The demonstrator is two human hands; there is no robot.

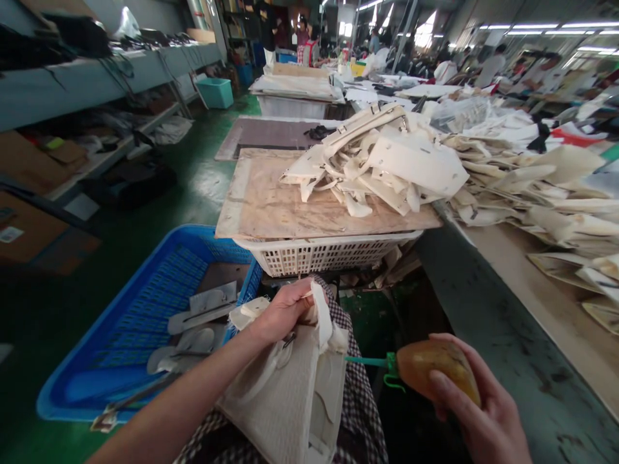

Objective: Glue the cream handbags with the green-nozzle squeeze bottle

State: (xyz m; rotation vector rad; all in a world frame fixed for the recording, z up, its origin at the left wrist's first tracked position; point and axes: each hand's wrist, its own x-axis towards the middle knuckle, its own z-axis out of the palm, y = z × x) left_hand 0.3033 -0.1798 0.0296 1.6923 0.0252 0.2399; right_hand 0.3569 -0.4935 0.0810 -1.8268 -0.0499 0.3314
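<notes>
My left hand (289,308) is closed on the top edge of a cream fabric bag piece (275,393), which rests on my lap over a checked cloth (360,399). A folded white strip stands up beside its fingers. In my right hand (476,399) is a squeeze bottle (435,372) of amber liquid, lying sideways with a green collar and a long thin green nozzle (367,361). The nozzle's tip points left, right by the bag piece's open edge; whether it touches, I cannot tell. My left fingertips are partly hidden by the fabric.
A blue basket (120,303) with flat grey-white pieces stands at left. Ahead, a board (261,193) on a white basket (333,256) carries a heap of cream pieces (411,158). Stacked cream pieces (546,187) cover the right-hand table (512,258). Several people are farther back.
</notes>
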